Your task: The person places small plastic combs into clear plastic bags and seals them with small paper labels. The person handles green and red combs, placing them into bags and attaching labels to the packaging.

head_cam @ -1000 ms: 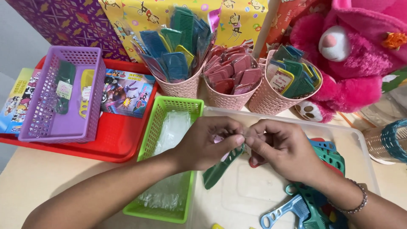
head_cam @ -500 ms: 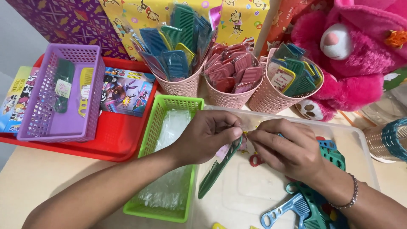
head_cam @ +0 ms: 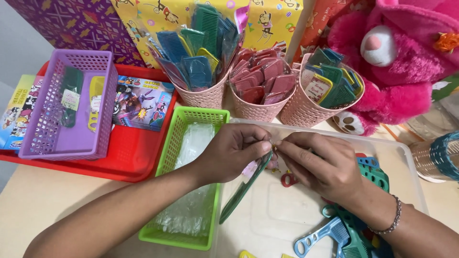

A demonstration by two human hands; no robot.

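Cluttered table's carrying three pink cups (head_cam: 256, 107) of combs and two baskets, purple (head_cam: 67, 112) and green (head_cam: 189, 177). Left hand (head_cam: 234, 153) and right hand (head_cam: 318, 162) are both pinching one dark green comb (head_cam: 244, 188) over the clear tray (head_cam: 406, 157), fingertips narrow.

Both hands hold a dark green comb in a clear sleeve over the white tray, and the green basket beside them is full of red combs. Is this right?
Not quite. In the head view the green basket holds clear plastic sleeves, not red combs. The rest stands: the left hand and right hand hold a dark green comb in a clear sleeve over the white tray.
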